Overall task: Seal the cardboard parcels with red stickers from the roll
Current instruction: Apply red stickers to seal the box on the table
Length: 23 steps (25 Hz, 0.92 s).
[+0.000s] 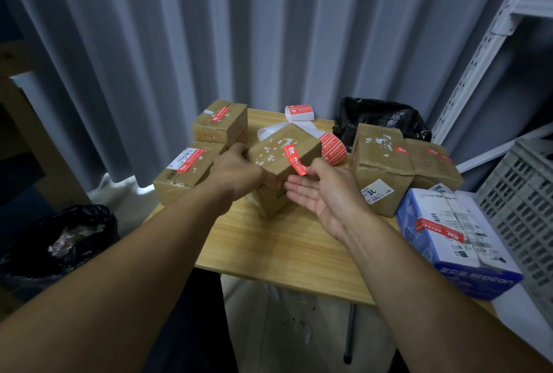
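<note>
— Red sticker [294, 160] is half on; its tail hangs loose over the edge of the parcel [302, 142], which is tilted above the desk [284, 247].
— With the left hand [239, 175] gripping its side, the right hand [326, 193], fingers straight beside the tail, should fold it down and rub firmly.

On the tabletop [284, 250], the middle parcel [281, 160] sits between your left hand [239, 175] and right hand [326, 190]. The left parcels [187, 173] and right parcels [383, 169] flank it, with the sticker roll [332, 148] just behind.
</note>
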### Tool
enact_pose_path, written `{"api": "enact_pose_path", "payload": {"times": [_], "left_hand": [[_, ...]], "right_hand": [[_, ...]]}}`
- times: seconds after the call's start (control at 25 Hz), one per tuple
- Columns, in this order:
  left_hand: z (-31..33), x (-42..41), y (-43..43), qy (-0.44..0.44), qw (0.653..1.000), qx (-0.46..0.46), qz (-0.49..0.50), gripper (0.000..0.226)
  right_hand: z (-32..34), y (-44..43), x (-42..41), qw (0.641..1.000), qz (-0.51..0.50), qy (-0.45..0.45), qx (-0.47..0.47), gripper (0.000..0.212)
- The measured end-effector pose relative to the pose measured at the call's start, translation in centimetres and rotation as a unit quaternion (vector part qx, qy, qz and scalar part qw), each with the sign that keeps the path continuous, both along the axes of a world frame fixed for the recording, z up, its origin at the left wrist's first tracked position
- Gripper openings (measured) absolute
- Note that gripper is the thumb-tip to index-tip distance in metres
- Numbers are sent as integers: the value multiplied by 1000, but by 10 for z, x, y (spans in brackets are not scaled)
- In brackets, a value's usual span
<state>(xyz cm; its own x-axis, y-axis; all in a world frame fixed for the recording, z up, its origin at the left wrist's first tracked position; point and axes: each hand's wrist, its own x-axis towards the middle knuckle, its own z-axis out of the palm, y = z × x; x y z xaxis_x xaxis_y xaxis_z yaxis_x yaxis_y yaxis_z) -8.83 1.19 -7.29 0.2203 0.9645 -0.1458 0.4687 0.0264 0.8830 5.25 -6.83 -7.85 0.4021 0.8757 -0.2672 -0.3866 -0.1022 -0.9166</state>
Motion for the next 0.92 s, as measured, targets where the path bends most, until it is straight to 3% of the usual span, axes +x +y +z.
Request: {"api": "enact_pose_path", "payload": {"times": [0.2,0.44,0.56,0.72,0.92], "left_hand": [[5,4,-2,46,998,44,4,116],[8,2,-3,90,992,89,23,105],[5,3,-1,95,989,108,18,96],[6,7,-2,106,985,133,8,93],[5,4,-2,109,985,135,0,96]], "right_hand": [[2,-2,5,1000,6,-3,0,21],[15,-6,16,999,-7,-36,7,13],[13,-6,17,997,-19,-60,-34,11],[6,-6,10,993,4,-83,-82,32],[9,-1,8,998,-12,-52,-36,22]]}}
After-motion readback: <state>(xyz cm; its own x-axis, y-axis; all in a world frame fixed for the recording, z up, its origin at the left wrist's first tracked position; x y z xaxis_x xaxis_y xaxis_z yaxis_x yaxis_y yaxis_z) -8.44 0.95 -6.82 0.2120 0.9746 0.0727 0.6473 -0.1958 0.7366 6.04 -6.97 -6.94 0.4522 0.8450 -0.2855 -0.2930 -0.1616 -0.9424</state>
